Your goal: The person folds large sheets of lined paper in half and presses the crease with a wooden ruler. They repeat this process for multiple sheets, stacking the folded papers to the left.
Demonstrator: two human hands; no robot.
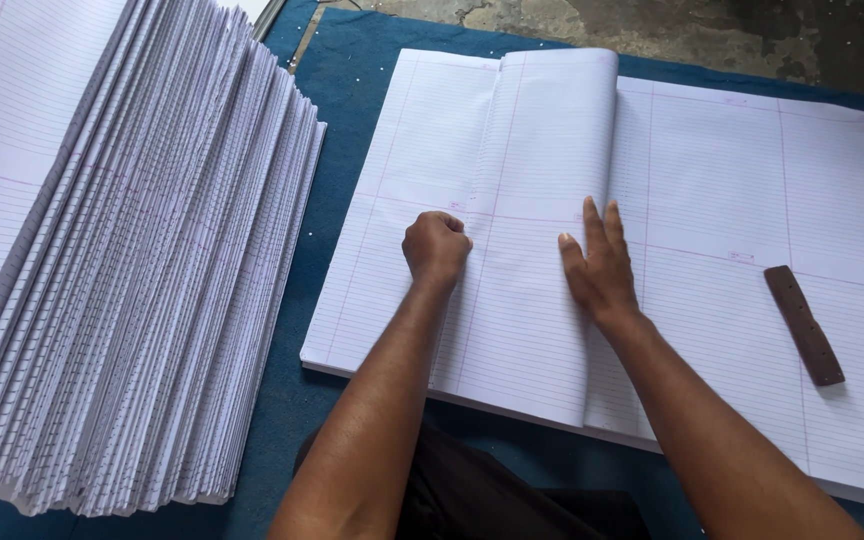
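A blue cloth [352, 90] is covering the work surface, with a strip of rough grey floor [652, 25] showing along the top edge. On it a flat stack [732, 200] of large ruled sheets is lying, and the top sheet [542, 130] is being folded over from right to left, its fold edge running down the middle. The left hand [436, 248] is closed into a fist and pressing on the folded flap near the sheet's left part; the right hand [597, 268] is lying flat with fingers together, palm down just beside the fold line, holding nothing. A brown stick [804, 325] is resting on the stack well to the right, apart from both hands. To the left, a fanned pile [142, 290] of folded sheets is sitting, slanting toward the camera. In my judgement the fold could end up crooked if the flap is sliding under the fist before the crease is pressed, since the printed lines would then stop matching; a puckered crease also looks possible near the top, where the flap is still curving up off the stack. The fanned pile looks liable to slip further. What the fist is enclosing, if anything, cannot be told. The pile's left part and the stack's lower right corner are cut off, and the small pink marks on the sheets are too small to make out.
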